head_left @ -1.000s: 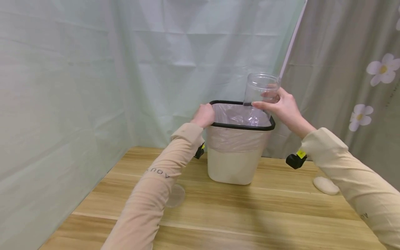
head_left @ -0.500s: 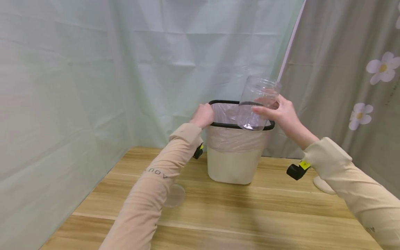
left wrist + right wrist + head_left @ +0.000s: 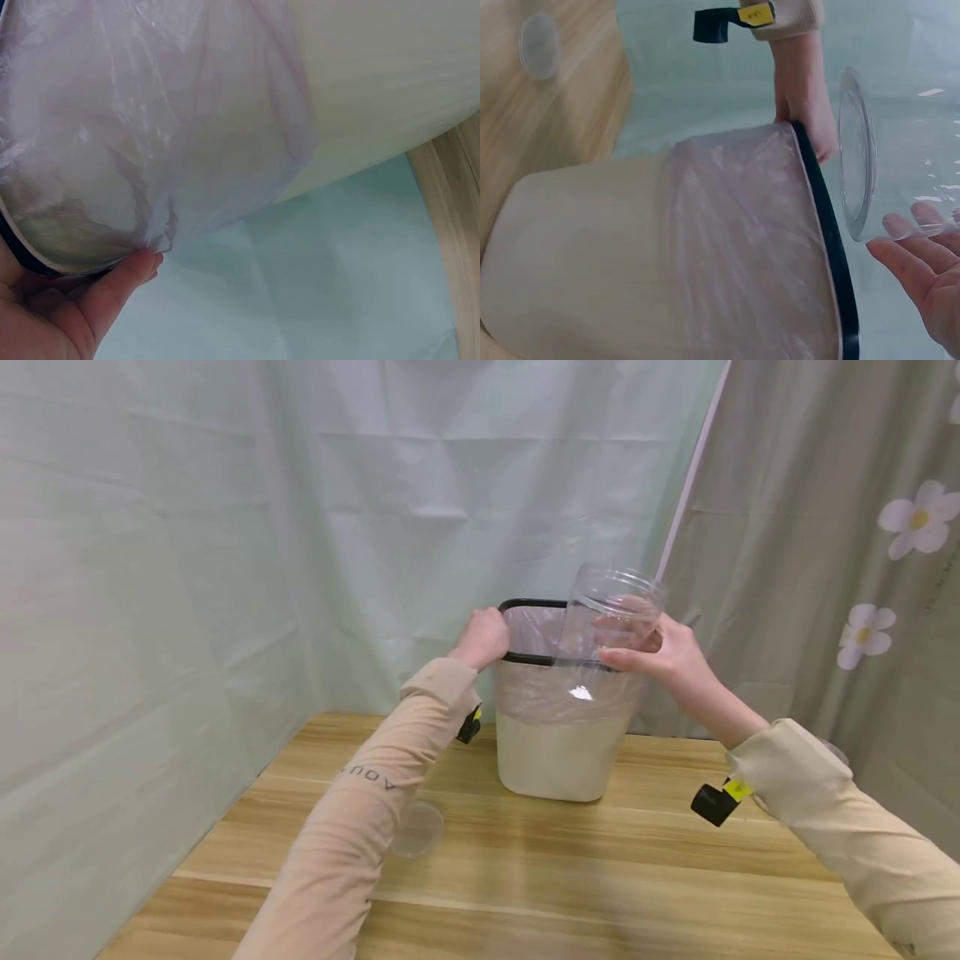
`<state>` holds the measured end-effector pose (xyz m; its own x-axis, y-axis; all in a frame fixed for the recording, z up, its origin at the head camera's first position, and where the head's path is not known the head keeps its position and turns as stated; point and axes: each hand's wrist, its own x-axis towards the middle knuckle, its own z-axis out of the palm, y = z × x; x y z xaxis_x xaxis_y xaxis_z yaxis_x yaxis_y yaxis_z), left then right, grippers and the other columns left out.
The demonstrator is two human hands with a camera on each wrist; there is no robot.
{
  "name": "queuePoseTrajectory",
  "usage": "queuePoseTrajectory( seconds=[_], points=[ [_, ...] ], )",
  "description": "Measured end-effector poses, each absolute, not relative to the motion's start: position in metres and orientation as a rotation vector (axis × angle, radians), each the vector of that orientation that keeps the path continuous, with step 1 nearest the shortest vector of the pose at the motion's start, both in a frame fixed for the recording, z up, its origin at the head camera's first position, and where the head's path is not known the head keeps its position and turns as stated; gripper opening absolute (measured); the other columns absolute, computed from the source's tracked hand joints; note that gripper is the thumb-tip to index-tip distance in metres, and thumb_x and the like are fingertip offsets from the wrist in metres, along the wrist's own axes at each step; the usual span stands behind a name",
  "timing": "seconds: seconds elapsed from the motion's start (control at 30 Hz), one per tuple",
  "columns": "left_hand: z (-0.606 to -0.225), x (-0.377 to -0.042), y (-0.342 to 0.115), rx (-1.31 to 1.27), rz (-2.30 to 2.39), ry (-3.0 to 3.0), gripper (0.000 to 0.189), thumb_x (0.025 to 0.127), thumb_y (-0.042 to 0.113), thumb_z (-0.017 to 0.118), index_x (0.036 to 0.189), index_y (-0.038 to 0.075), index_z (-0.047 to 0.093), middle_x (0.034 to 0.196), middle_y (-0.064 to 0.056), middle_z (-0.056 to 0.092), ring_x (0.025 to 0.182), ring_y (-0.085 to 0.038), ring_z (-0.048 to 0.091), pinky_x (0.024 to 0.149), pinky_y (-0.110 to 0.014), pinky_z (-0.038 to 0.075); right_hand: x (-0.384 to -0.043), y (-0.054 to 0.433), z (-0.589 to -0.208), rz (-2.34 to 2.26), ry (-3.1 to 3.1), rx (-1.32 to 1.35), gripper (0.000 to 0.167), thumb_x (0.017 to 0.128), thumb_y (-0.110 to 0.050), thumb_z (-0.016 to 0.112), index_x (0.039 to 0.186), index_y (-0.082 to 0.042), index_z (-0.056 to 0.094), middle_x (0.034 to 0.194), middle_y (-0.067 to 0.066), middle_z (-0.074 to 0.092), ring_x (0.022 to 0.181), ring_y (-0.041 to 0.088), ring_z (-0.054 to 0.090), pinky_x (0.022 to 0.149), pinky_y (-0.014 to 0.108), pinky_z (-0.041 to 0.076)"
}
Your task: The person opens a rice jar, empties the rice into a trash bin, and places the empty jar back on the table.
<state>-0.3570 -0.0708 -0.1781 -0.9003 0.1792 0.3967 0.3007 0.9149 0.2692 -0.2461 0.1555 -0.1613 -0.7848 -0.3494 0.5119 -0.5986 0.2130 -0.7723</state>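
Note:
A cream waste bin with a black rim stands upright on the wooden table. Its thin translucent bin liner is folded down over the outside. My left hand grips the bin's left rim; the left wrist view shows thumb and fingers pinching the liner there. With my right hand I hold a clear plastic jar by its side, thumb in front and fingers behind. Its threaded mouth faces up, leaning slightly right, and its lower part overlaps the bin's front rim in the head view.
A clear round disc, like a lid, lies on the table beside my left forearm. A pale oval object at the right is almost fully hidden by my right sleeve. Pale curtains hang close behind and left of the table.
The jar has come down and towards me, from over the bin's opening to in front of its right rim, and leans a little. My left hand stays at the rim.

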Motion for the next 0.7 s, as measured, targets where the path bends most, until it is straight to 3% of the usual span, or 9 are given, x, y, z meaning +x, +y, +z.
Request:
queuePoseTrajectory(
  seconds=[0.37,0.47,0.6,0.7],
  points=[
    [-0.181,-0.366,-0.070,-0.354,-0.512,-2.695,0.032,0.093,0.006,0.032,0.087,-0.006,0.061,0.092,-0.020,0.060,0.076,-0.029,0.058,0.064,-0.038,0.048,-0.239,0.149,-0.187,1.567,-2.299,0.913,0.063,0.077,-0.010,0.071,0.132,-0.014,0.041,0.114,0.011,0.059,0.099,0.020,0.057,0.079,0.031,0.044],
    [-0.200,-0.405,-0.073,-0.399,-0.436,-2.630,0.038,0.091,0.010,0.027,0.084,-0.003,0.062,0.088,-0.018,0.060,0.074,-0.030,0.059,0.060,-0.037,0.048,-0.237,0.146,-0.194,1.535,-2.326,0.913,0.064,0.077,-0.013,0.071,0.133,-0.015,0.041,0.111,0.011,0.060,0.097,0.021,0.057,0.078,0.033,0.044],
    [-0.208,-0.422,-0.076,-0.417,-0.380,-2.618,0.037,0.091,0.009,0.028,0.083,-0.004,0.061,0.089,-0.019,0.059,0.077,-0.033,0.059,0.063,-0.038,0.048,-0.236,0.142,-0.205,1.533,-2.341,0.943,0.065,0.076,-0.013,0.072,0.133,-0.015,0.041,0.109,0.011,0.060,0.094,0.023,0.058,0.076,0.035,0.045],
    [-0.189,-0.381,-0.073,-0.388,-0.459,-2.672,0.031,0.092,0.006,0.033,0.086,-0.007,0.061,0.093,-0.020,0.060,0.083,-0.033,0.058,0.069,-0.039,0.047,-0.236,0.140,-0.214,1.556,-2.338,0.958,0.065,0.075,-0.012,0.073,0.132,-0.014,0.041,0.107,0.011,0.061,0.092,0.023,0.059,0.075,0.034,0.046]
  ],
)
